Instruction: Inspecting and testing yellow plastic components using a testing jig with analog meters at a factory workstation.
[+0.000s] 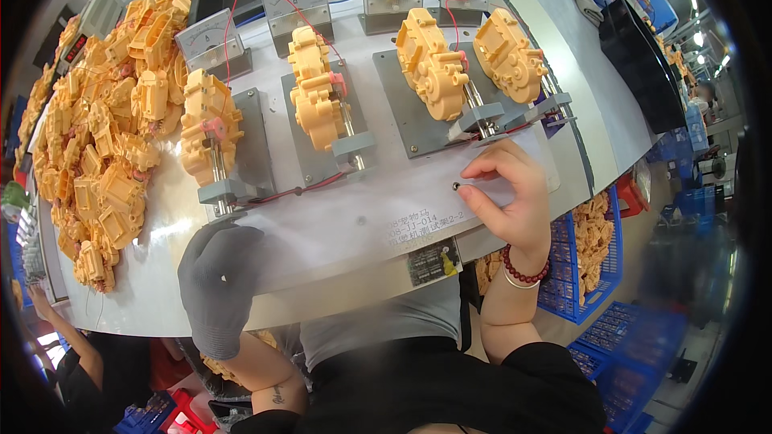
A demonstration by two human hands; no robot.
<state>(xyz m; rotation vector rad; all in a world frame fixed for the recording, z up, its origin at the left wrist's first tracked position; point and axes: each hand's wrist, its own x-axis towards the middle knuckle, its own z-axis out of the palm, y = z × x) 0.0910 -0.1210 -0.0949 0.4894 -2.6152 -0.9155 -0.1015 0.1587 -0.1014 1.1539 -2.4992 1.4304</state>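
Note:
My left hand (221, 261), in a grey glove, is at the near end of the leftmost metal clamp (221, 190); its fingertips are hard to make out. That clamp's rods reach a yellow plastic gearbox housing (211, 124) with a pink part. My bare right hand (511, 193) is over the white board, thumb and fingers apart. A small dark round piece (456, 186) is beside the thumb tip, on the board as far as I can tell. Three more yellow housings (316, 88) (432, 64) (509, 55) sit in similar clamps across the board.
Analog meters (296, 12) with red wires stand behind the fixtures. A large heap of yellow housings (112, 137) covers the table's left. Blue crates (611, 257) with more housings stand at lower right. A black screen or panel (635, 64) is at far right. Another person's arm (76, 341) shows at lower left.

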